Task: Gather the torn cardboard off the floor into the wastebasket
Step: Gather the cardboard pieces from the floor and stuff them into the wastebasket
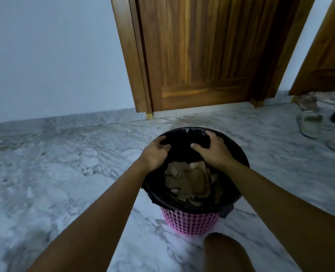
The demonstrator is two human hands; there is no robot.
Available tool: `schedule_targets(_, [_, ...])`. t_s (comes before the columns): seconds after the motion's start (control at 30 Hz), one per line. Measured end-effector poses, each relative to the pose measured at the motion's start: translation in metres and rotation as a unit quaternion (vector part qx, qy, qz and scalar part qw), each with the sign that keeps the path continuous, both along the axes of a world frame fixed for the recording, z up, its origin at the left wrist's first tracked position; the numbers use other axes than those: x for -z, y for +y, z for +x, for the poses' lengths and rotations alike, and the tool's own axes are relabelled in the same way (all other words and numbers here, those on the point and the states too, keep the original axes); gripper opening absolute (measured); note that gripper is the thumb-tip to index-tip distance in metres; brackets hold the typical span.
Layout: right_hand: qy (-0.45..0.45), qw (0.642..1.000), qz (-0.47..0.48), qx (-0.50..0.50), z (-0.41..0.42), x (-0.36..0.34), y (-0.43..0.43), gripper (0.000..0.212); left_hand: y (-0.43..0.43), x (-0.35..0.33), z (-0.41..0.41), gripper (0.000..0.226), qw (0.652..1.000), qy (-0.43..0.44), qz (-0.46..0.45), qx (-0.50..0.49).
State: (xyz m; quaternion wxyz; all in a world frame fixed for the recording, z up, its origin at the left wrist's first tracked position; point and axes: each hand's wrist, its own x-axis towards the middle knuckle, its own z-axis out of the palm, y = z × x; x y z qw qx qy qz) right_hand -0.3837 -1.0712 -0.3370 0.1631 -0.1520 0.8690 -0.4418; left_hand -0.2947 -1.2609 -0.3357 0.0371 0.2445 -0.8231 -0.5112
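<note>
A pink mesh wastebasket lined with a black plastic bag stands on the marble floor in front of me. Several torn brown cardboard pieces lie inside it. My left hand grips the bag at the far left of the rim, fingers curled into the plastic. My right hand grips a fold of the bag at the far side of the rim. I see no cardboard on the visible floor.
A closed wooden door stands straight ahead, a second wooden door at the right. Shoes lie on the floor at the far right. My knee is just below the basket. Grey marble floor spreads to the left.
</note>
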Motion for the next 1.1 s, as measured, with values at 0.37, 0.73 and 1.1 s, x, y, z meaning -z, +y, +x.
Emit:
schedule_targets(0.37, [0.086,0.969,-0.029,-0.228,0.109,-0.002,-0.199,0.030,-0.116,-0.027,0.166,0.030,0.962,0.045,-0.144,-0.229])
schedule_targets(0.73, [0.136,0.819,-0.019,-0.558,0.411,-0.030,-0.309,0.025,-0.104,-0.051,0.531,0.036,0.823,-0.082,-0.187,-0.530])
schedule_targets(1.1, [0.090,0.647,0.036,-0.756,0.694,-0.002,-0.237,0.031,0.060,-0.022,0.798,0.036,0.726,-0.165,-0.122,-0.656])
